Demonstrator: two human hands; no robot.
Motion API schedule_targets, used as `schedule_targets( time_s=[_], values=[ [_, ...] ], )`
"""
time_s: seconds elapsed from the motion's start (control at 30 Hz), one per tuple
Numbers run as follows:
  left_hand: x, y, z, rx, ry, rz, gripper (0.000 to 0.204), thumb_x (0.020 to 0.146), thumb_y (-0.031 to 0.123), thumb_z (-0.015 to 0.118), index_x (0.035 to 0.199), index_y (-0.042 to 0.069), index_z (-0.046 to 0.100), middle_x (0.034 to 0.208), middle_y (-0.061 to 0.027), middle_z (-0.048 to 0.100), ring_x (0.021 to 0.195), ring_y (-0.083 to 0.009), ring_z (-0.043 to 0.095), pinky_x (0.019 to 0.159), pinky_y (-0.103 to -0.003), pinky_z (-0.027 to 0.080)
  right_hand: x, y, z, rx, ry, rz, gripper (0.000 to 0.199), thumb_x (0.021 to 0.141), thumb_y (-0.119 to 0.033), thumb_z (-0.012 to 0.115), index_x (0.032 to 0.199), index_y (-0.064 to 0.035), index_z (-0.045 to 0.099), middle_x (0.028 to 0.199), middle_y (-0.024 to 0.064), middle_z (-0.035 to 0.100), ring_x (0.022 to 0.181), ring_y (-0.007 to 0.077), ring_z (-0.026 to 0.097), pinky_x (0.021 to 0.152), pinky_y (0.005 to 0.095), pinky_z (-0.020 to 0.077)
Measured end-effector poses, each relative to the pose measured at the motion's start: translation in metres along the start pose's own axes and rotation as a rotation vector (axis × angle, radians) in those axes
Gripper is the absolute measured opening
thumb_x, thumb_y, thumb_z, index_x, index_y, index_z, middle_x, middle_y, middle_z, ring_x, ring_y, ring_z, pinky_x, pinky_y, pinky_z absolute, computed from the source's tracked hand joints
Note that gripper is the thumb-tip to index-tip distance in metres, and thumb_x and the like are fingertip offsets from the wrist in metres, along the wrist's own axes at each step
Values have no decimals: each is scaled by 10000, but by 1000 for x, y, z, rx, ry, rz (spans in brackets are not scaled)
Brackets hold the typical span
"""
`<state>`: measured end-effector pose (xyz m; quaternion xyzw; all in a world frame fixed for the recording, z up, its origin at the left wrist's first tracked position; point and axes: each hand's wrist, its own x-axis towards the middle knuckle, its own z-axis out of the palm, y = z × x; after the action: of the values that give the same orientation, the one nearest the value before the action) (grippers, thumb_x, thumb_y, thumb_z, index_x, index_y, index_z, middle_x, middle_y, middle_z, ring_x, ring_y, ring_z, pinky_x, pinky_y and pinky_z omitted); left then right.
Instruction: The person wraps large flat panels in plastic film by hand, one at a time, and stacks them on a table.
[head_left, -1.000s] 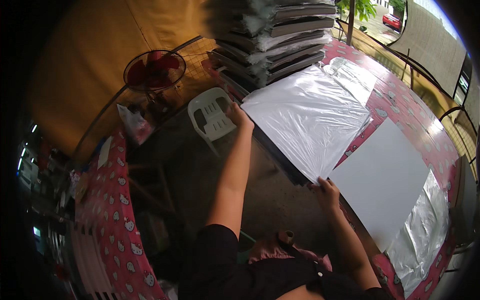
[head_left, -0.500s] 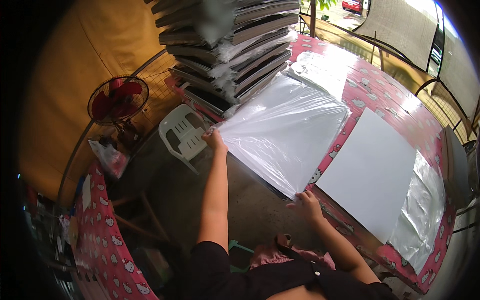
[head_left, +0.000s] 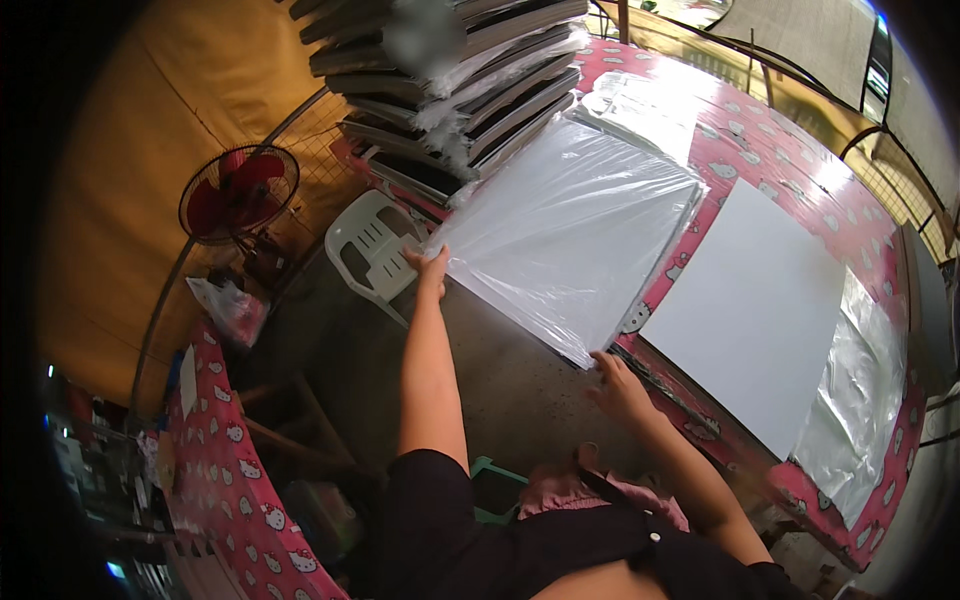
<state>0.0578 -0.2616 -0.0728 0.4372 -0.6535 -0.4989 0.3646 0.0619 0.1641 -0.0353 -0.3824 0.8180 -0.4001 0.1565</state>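
Observation:
A large flat board wrapped in clear plastic (head_left: 575, 235) hangs partly off the near edge of a table with a red patterned cloth (head_left: 790, 150). My left hand (head_left: 428, 268) grips the board's far left corner. My right hand (head_left: 615, 385) holds its near corner by the table edge. To the right, a bare white board (head_left: 755, 310) lies flat on the table. A crumpled clear plastic sheet (head_left: 860, 400) lies beside that white board at the table's right end.
A tall stack of wrapped boards (head_left: 450, 90) stands behind the held board. A white plastic chair (head_left: 370, 245) and a red floor fan (head_left: 238, 195) stand to the left. Another red-clothed table (head_left: 235, 480) is at lower left. A loose plastic sheet (head_left: 640, 100) lies farther back.
Both hands have kept hold of the wrapped board while it has swung further off the table edge toward the stack. The view has shifted left and down.

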Motion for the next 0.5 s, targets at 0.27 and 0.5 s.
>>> schedule_targets(
  time_s=[0.27, 0.5],
  values=[
    [-90, 68, 35, 459, -258, 1023, 652, 653, 156, 702, 1200, 54, 362, 1267, -140, 253, 1232, -331, 131, 1007, -431, 145, -206, 57, -144, -165, 351, 256, 308, 663, -138, 668, 916, -5, 554, 847, 150, 557, 774, 284, 555, 671, 344, 448],
    [-314, 301, 82, -464, -484, 1386, 390, 846, 290, 421, 1000, -52, 528, 1103, -157, 503, 1055, -249, 456, 903, -367, 348, -347, 116, -301, -359, 867, 586, 293, 714, -168, 634, 928, 19, 562, 891, 170, 572, 726, 276, 567, 668, 341, 448]
  ],
)
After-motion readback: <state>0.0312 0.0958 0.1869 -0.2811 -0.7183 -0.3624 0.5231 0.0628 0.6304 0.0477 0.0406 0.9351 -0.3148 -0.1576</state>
